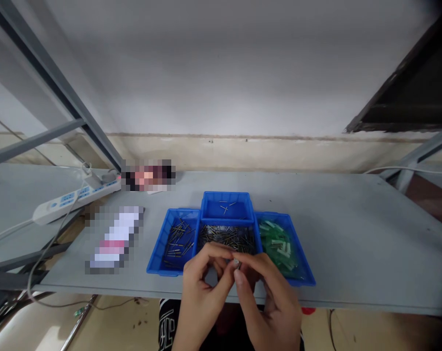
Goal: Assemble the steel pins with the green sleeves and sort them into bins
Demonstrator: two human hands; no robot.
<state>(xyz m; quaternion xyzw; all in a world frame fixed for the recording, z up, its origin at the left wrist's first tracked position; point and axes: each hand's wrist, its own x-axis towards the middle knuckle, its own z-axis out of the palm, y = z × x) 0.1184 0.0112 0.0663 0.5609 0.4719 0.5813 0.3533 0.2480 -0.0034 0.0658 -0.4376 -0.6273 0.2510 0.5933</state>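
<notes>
My left hand (202,287) and my right hand (270,300) meet above the table's near edge, fingertips pinched together on a small metal part (236,263). Right behind them sits a blue tray (259,239) filled with thin metal pins (226,237). To its left is a blue tray (157,258) with fewer, gold-tipped pins. On the right a blue tray (301,265) holds pale green plastic pieces (277,246). Behind the middle one, a smaller blue tray (226,197) has a few pins in it.
The trays rest on a grey table (352,234) against a pale wall. A white power strip (76,195) with cables lies at the left, beside a grey metal frame (60,92). Two blurred-out items lie left of the trays. Another metal frame stands at the far right.
</notes>
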